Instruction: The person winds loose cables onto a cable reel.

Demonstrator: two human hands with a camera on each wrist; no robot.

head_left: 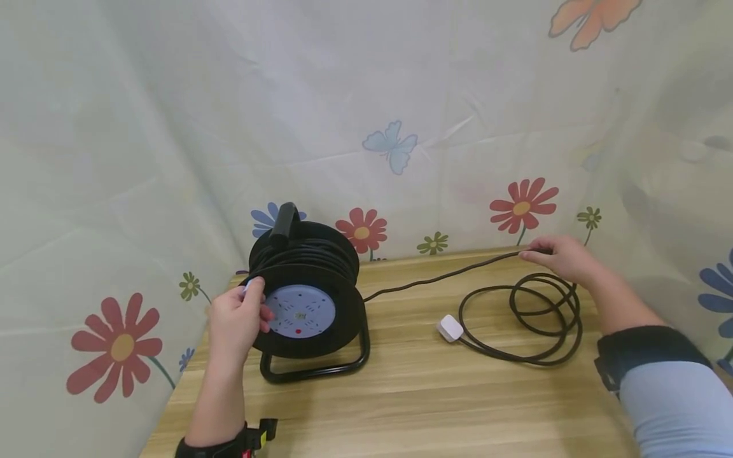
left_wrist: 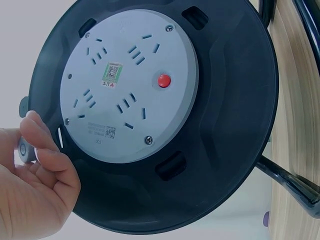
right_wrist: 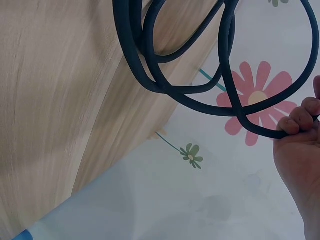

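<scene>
A pale curtain (head_left: 172,127) printed with flowers and butterflies hangs behind a light wooden table (head_left: 412,394).

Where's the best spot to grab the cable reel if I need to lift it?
Probably the black handle arching over the top of the cable reel. Come straight down from above: it stands clear of the wound cable, while the left hand already occupies the front rim.

Right hand (right_wrist: 300,150) pinching black cable (right_wrist: 150,75) — loops over wooden table (right_wrist: 50,100), flowered curtain (right_wrist: 210,190) behind
</scene>
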